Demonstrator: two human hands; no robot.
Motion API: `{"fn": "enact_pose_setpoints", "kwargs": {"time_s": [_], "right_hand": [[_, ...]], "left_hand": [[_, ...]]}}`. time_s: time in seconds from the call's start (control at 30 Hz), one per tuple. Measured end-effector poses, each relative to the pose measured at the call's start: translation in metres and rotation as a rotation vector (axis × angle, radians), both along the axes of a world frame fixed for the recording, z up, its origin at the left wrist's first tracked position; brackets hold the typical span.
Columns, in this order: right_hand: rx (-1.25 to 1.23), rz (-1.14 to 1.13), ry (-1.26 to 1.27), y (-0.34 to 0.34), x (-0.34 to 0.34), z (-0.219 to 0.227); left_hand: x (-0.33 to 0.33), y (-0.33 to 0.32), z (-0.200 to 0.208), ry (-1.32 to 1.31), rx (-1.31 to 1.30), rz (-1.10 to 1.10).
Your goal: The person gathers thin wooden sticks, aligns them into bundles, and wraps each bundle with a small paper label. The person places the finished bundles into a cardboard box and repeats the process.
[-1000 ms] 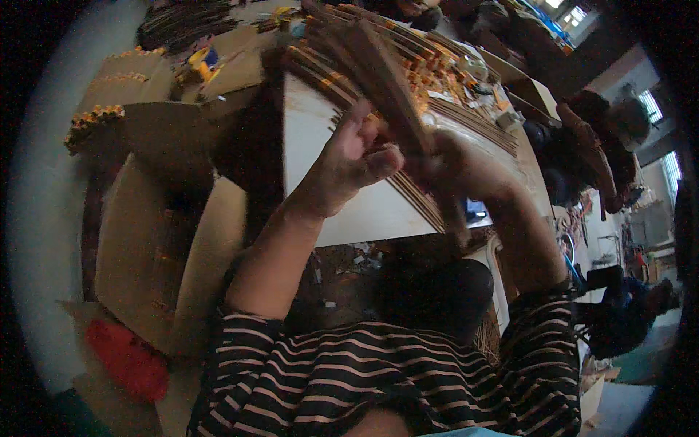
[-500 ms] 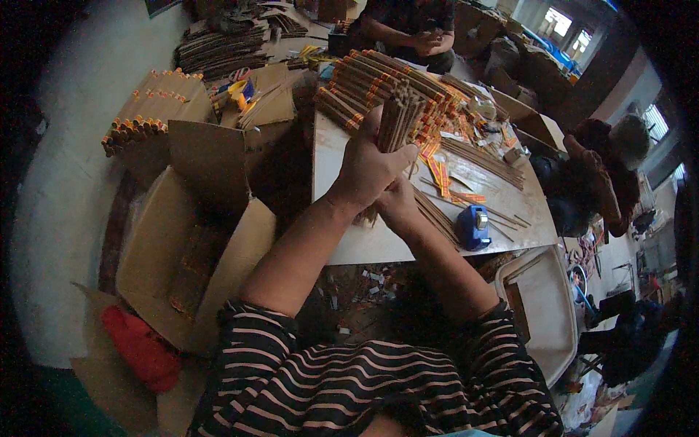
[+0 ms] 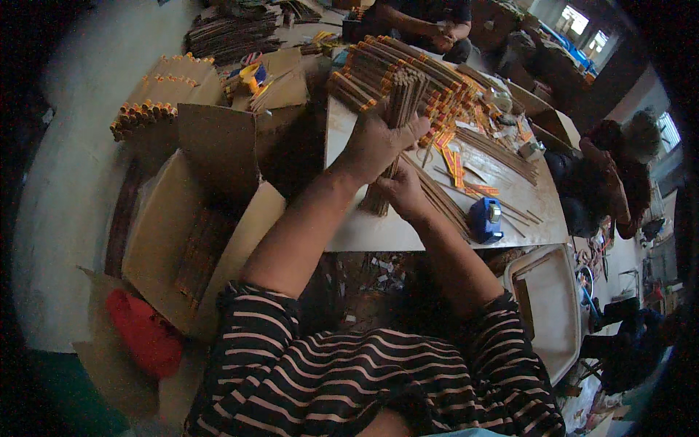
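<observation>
My left hand (image 3: 373,146) is wrapped round the upper part of a bundle of thin brown incense sticks (image 3: 405,96), its thumb across the front. Just below, my right hand (image 3: 405,192) is closed on the same bundle; some of its fingers are hidden behind the sticks. The bundle stands tilted over the near part of the white table (image 3: 357,237), and its lower end shows left of my right hand. Beyond it lie stacked bundles (image 3: 393,54) with red and yellow bands. Loose labels (image 3: 453,166) and a blue tape dispenser (image 3: 486,221) are to the right.
An open cardboard box (image 3: 156,240) with banded bundles inside stands at my left, a red cloth (image 3: 143,331) by it. More bundles (image 3: 171,91) are piled behind. A white plastic tub (image 3: 557,306) is at right. Another person's hands (image 3: 448,33) show across the table.
The view has shifted, so the table sits slightly higher and farther right. My right hand has moved down the bundle a little, and more of the bundle's lower end shows.
</observation>
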State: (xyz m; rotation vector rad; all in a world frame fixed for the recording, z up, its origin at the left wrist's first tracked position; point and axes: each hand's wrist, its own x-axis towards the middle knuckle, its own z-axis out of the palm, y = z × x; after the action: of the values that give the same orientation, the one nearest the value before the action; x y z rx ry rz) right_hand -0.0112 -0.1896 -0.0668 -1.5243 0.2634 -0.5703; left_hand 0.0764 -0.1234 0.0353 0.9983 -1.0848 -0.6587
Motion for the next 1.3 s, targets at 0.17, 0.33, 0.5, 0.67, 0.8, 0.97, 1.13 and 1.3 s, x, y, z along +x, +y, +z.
{"fn": "enact_pose_setpoints", "kwargs": {"time_s": [0.17,0.33,0.5,0.67,0.8,0.97,1.13,1.3], "right_hand": [[0.016,-0.002,0.218,0.012,-0.013,0.021],[-0.009,0.076,0.219,0.028,-0.037,0.023],[0.115,0.186,0.441,0.053,-0.082,0.002],[-0.125,0.275,0.596,0.061,-0.136,-0.049],[-0.235,0.045,0.743,0.042,-0.152,-0.029],[-0.667,-0.247,0.115,0.066,-0.123,0.080],[-0.948,-0.151,0.099,0.064,-0.107,0.067],[-0.765,0.066,0.292,0.067,-0.137,0.025]], "left_hand": [[0.011,0.007,0.002,-0.105,-0.050,0.070],[0.024,0.013,-0.004,0.172,-0.040,-0.031],[0.029,0.032,0.013,0.264,-0.105,-0.061],[0.024,0.051,0.036,0.303,-0.181,-0.104],[0.012,0.060,0.042,0.154,-0.067,-0.127],[-0.007,0.052,0.029,0.092,0.053,-0.138],[-0.014,0.049,0.029,0.126,0.054,-0.084],[0.010,0.053,0.035,0.199,-0.093,0.045]]}}
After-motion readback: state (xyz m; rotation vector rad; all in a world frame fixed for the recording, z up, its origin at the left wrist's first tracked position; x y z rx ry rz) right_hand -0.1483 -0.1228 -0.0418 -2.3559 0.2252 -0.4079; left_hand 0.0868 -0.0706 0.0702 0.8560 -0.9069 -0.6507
